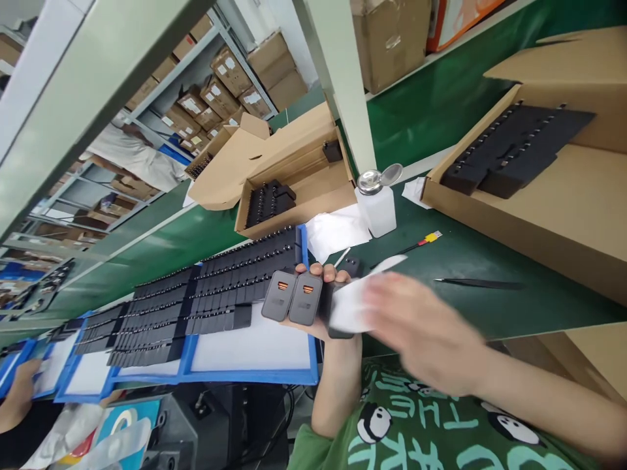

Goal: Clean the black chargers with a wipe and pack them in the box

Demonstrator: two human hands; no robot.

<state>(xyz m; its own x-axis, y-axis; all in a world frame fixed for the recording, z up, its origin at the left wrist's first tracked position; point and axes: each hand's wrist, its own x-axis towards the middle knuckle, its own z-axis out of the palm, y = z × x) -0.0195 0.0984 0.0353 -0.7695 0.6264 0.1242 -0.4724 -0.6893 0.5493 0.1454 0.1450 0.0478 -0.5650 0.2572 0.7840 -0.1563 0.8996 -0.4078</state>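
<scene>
We gripped three dark chargers [300, 299] in our left hand [327, 307] just right of the blue tray [255, 375]; our blurred right hand [426, 336] pressed a white cloth [350, 307] on them. Rows filled most of the tray, with bare white along its near edge.

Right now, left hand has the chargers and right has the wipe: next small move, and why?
Probably draw the white wipe across the chargers. The left hand presents a row of them, orange ports facing the camera; the right hand, motion-blurred, holds the wipe against the row's right end, so the two left ones look uncovered.
</scene>
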